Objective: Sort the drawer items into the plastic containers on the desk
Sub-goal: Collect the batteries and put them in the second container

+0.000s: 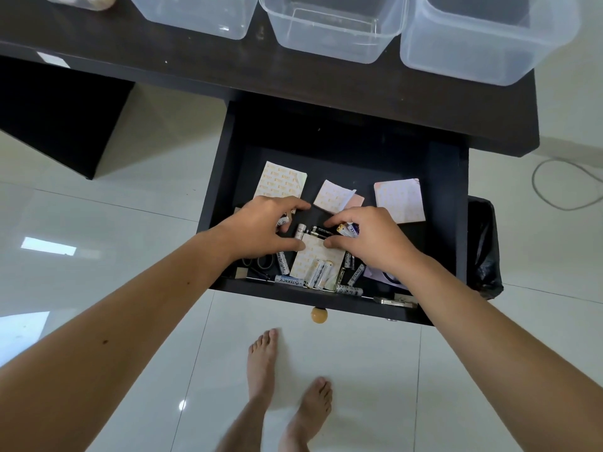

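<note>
While both hands are down inside the open drawer (pixel 447 203), I see the left hand (pixel 261 228) curled palm-down over the loose batteries, its fingers bent and slightly spread, with one white battery (pixel 282 220) showing under its fingertips; I cannot tell whether it is truly gripped. My right hand (pixel 372 239) is closed around a small bunch of batteries (pixel 349 229), their ends poking out between thumb and forefinger, and its thumb presses on the top edge of a sticky-note pad (pixel 315 257) lying in the middle of the drawer. The left thumb touches that same pad's upper left corner.

More batteries lie scattered along the drawer's near edge, among them a pair of white ones (pixel 319 272) resting on the pad and one marked TEKNOX (pixel 288 280) just beside it. Scissors handles (pixel 257 261) peek out below the left wrist. Three other sticky-note pads sit farther back: one at left (pixel 282 179), one in the middle (pixel 334 195), one at right (pixel 399 200).

Up on the dark desk (pixel 163 57) stand three clear plastic containers in a row: left (pixel 195 14), middle (pixel 329 31), right (pixel 473 44). The middle one looks bare inside.
</note>
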Available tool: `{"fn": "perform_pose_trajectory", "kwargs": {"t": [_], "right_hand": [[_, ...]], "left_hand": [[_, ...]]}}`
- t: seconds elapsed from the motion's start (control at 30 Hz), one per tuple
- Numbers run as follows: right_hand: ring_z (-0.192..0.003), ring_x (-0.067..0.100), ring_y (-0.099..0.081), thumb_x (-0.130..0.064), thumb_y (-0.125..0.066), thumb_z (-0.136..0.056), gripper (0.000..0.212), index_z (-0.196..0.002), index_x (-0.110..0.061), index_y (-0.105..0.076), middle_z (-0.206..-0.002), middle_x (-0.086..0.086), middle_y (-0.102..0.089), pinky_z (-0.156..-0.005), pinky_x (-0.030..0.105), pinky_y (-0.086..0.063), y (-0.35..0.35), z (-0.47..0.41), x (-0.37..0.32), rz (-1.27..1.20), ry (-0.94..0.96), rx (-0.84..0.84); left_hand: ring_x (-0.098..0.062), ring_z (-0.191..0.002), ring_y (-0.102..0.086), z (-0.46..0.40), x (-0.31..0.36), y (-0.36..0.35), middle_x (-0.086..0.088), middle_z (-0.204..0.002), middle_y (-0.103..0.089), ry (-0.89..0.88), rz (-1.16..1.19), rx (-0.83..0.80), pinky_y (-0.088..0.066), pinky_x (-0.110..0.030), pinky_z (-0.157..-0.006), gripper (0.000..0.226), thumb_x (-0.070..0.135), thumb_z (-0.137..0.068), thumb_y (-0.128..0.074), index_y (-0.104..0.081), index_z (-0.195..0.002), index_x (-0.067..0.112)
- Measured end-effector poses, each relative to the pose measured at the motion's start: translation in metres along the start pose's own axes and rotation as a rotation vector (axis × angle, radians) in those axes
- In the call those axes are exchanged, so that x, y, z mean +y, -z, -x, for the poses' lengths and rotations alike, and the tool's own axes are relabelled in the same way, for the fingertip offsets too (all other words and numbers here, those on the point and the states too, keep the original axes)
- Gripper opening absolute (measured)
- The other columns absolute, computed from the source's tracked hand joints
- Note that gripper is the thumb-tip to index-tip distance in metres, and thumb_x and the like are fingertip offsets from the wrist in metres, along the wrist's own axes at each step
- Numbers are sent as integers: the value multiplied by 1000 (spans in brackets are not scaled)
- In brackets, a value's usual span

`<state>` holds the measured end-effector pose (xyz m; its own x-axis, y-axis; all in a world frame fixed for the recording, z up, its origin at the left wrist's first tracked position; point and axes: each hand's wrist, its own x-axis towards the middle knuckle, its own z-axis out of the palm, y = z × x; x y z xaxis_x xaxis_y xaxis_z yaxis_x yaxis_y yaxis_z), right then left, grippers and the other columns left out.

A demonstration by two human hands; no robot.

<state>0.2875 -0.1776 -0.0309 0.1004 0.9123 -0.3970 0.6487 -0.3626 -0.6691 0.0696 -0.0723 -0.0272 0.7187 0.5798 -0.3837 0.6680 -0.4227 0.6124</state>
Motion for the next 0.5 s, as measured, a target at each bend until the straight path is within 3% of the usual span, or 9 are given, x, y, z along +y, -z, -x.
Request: {"fn": "perform_pose_trajectory", "kwargs": {"t": [0.07, 0.17, 0.27, 0.37, 0.5], "right_hand": [[-102, 5, -64, -31, -88, -85, 31, -115, -28, -81, -109, -13, -73, -88, 26, -49, -2, -1, 2, 28, -2, 2], [-102, 8, -63, -31, -88, -85, 22, -105, -28, -80, -107, -12, -70, -87, 28, -48, -4, -2, 2, 50, -8, 10], [-97, 6, -63, -31, -87, -87, 16, -99, -28, -76, -108, -10, -72, -82, 25, -47, -3, -1, 3, 50, 7, 10], [-89, -5, -60, -31, -85, -90, 15, -97, -28, -72, -102, -15, -68, -75, 14, -42, 4, 4, 1, -2, 49, 46], [-66, 3, -64, -30, -82, -92, 15, -97, -32, -68, -82, -20, -68, -70, 25, -51, 12, 10, 2, -143, 6, 31]], "left_hand": [[-11, -99, -59, -1, 0, 1, 15, -96, -61, -8, -54, -30, -52, -31, -91, 76, 41, -81, -88, -54, -149, 32], [-11, -109, -60, -2, 0, 0, 13, -115, -66, -17, -104, -63, -53, -33, -97, 65, 36, -81, -89, -62, -140, 31], [-4, -90, -61, -1, 0, 0, 20, -95, -59, 25, -17, -53, -53, -24, -77, 54, 32, -76, -94, -67, -122, 32], [-7, -80, -60, 0, -2, -1, 10, -91, -62, 63, 76, -26, -50, -23, -63, 46, 31, -71, -96, -66, -105, 33], [-12, -87, -67, 1, -1, -2, 7, -96, -69, 52, 171, 9, -61, -34, -73, 33, 31, -74, -95, -65, -90, 30]]}}
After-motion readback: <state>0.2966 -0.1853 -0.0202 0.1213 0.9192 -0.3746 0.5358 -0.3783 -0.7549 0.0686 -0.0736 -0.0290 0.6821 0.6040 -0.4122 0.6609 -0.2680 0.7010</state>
